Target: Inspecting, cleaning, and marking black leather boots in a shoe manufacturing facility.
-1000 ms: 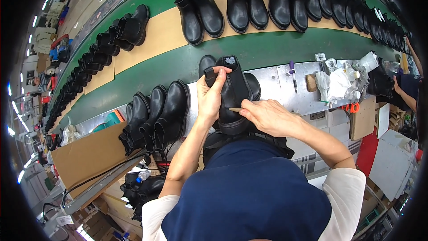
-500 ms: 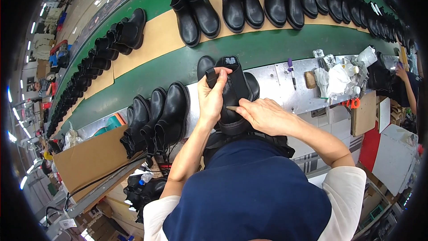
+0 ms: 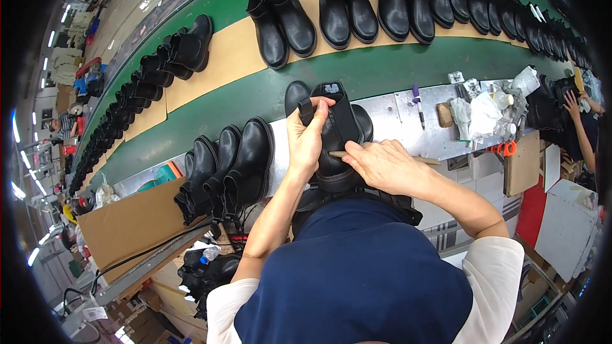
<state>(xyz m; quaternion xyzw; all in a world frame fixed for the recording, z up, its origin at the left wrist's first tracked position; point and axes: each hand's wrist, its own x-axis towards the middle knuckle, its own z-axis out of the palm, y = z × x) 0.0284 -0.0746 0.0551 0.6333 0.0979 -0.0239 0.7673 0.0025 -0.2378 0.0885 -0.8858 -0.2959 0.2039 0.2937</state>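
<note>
A black ankle boot (image 3: 333,175) is in front of me, its opening pointing away and its heel end near my body. My left hand (image 3: 305,143) is closed on its upper, the thumb and fingers pinching the edge near a black pull loop. My right hand (image 3: 386,167) grips a slim tan stick (image 3: 337,153), wooden by its look, and its pointed tip touches the boot's leather. The stick's other end sticks out past the right wrist. Another black boot (image 3: 296,94) shows partly behind the held one.
Several black boots (image 3: 248,159) stand at my left beside a cardboard sheet (image 3: 131,223). Rows of boots line the green conveyor (image 3: 229,95). On the metal ledge lie a purple-capped pen (image 3: 418,105), a tan block (image 3: 444,114) and plastic bags (image 3: 486,114). A co-worker's hands (image 3: 574,103) are at far right.
The tan stick's rear end now shows beyond my right wrist, and the right hand has tilted slightly. My left hand keeps its hold. The co-worker at far right has moved both arms into view.
</note>
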